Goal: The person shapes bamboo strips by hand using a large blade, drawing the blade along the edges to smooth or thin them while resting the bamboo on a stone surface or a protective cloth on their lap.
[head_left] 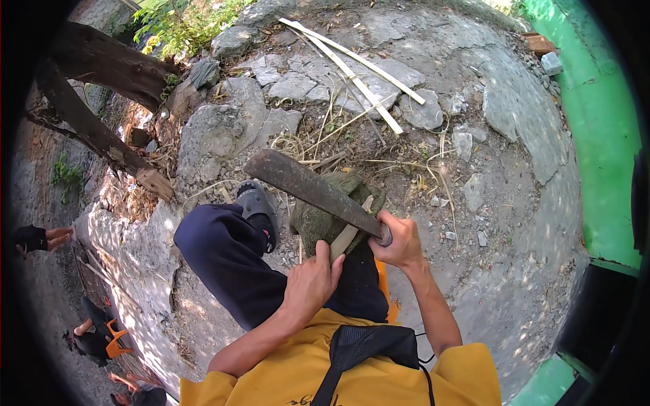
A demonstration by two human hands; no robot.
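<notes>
My right hand (399, 245) is closed round the handle end of a machete (308, 188), whose broad, dark, worn blade points up and to the left. Below the blade, my left hand (313, 279) grips a short pale strip of wood or bamboo (344, 241). The strip passes under the blade, its far end showing just beyond; whether the edge touches it I cannot tell. Both lie over a rough grey-green pad (310, 220), perhaps folded cloth, on my right leg. My left knee (213, 233) is bent beside it.
Long pale strips (359, 78) lie on the broken concrete ahead, with thin shavings (325, 139) nearer me. Dark wooden posts (101, 135) stand at the left. A green wall (596, 135) runs along the right. Other people (95, 331) are at the lower left, near an orange chair (116, 340).
</notes>
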